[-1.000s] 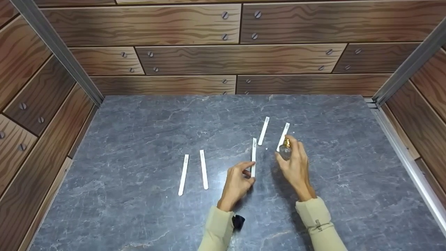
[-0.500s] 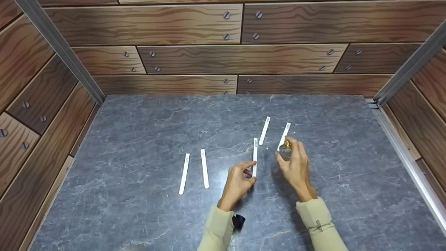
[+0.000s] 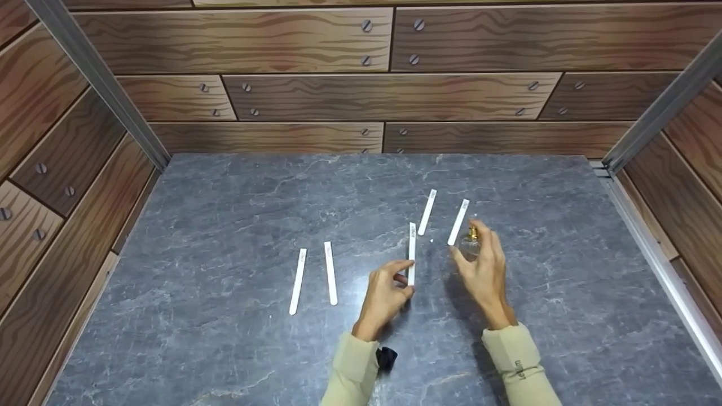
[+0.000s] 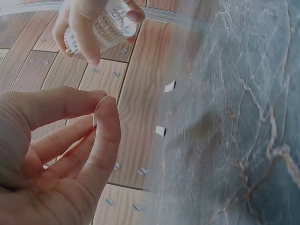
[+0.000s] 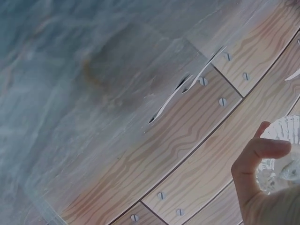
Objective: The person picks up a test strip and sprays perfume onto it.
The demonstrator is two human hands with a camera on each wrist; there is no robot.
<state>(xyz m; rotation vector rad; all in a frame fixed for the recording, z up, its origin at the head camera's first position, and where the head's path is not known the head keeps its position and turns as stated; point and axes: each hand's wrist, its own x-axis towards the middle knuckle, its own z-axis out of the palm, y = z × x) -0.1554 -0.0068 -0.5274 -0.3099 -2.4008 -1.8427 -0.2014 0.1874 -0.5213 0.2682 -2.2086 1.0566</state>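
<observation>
My left hand (image 3: 382,296) pinches the lower end of a white paper test strip (image 3: 412,239) between thumb and fingertips, its printed end pointing away from me. In the left wrist view that strip (image 4: 95,117) shows edge-on. A clear, ridged glass perfume bottle (image 3: 469,248) with a gold spray top (image 3: 472,232) is gripped in my right hand (image 3: 485,276), to the right of the held strip and raised over the table. Its glass body (image 5: 279,131) shows in the right wrist view, partly hidden by my fingers.
Two similar strips lie on the left, an outer strip (image 3: 298,282) and an inner strip (image 3: 330,273). Farther back are another strip (image 3: 427,212) and one nearer the bottle (image 3: 458,222). Wood-patterned walls (image 3: 316,96) surround the grey marbled table (image 3: 225,203).
My right hand has shifted slightly right with the perfume bottle, uncovering more of the strip beside it. My left hand stays nearly in place, still pinching its strip.
</observation>
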